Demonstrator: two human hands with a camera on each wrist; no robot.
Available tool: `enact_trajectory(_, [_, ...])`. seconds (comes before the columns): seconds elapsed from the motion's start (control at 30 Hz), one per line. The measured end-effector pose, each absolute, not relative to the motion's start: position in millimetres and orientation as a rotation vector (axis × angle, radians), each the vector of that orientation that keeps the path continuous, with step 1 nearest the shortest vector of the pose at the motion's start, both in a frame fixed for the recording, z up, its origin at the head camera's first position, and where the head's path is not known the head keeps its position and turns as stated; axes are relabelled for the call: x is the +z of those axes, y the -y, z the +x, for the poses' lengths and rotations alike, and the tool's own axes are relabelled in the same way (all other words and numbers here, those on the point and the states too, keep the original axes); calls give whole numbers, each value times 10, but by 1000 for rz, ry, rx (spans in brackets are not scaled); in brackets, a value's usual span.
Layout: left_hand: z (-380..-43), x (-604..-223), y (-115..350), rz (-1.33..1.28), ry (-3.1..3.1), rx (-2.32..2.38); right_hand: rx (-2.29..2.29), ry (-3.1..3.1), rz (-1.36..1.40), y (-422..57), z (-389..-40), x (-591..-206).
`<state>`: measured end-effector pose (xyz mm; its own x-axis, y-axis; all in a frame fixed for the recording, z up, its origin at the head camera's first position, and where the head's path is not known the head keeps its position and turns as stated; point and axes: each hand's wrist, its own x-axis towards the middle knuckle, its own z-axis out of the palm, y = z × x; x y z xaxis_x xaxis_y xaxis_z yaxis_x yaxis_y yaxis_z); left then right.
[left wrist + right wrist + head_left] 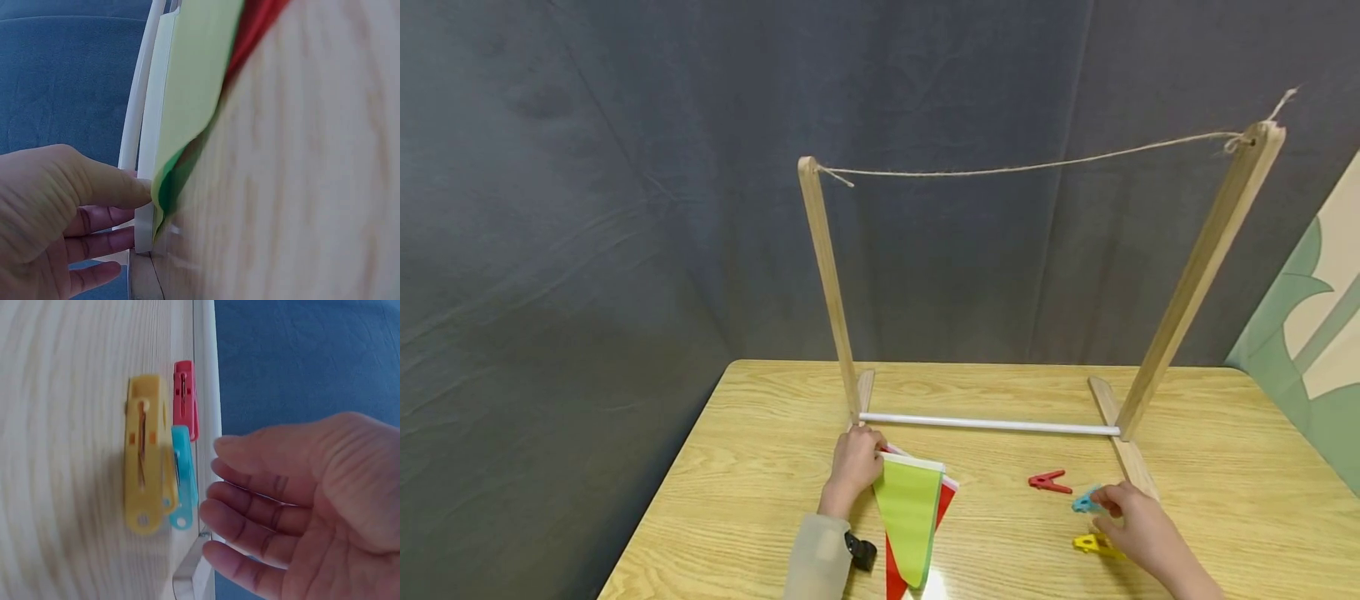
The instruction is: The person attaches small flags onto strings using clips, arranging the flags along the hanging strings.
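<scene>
My left hand (856,460) pinches the white-banded top corner of a lime-green pennant (908,517). In the left wrist view the thumb lies on the white band (147,215) and the other fingers are behind it. Red fabric (947,498), also white-edged, shows from under the green one. On the right, my right hand (1141,532) hovers with loosely bent fingers, fingertips close to a light-blue clothespin (1082,503). A yellow clothespin (1093,545) lies nearer to me, partly under the hand in the head view. Farther back is a red clothespin (1049,482). The right wrist view shows nothing between thumb and fingers.
Behind the hands stands a wooden frame with a left post (830,275), a right post (1202,275) and a white crossbar (988,424) low down. A twine line (962,173) hangs between the post tops. A dark curtain (625,208) backs the wood-grain table (737,467).
</scene>
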<state>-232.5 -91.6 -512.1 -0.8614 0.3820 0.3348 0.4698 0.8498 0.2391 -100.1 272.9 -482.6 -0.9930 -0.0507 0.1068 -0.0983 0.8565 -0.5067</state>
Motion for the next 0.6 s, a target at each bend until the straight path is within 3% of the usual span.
enact_trajectory(0.6, [-2336,-5131,983,-681,2733,-532,738,3055,274,-2913,-887,-4963])
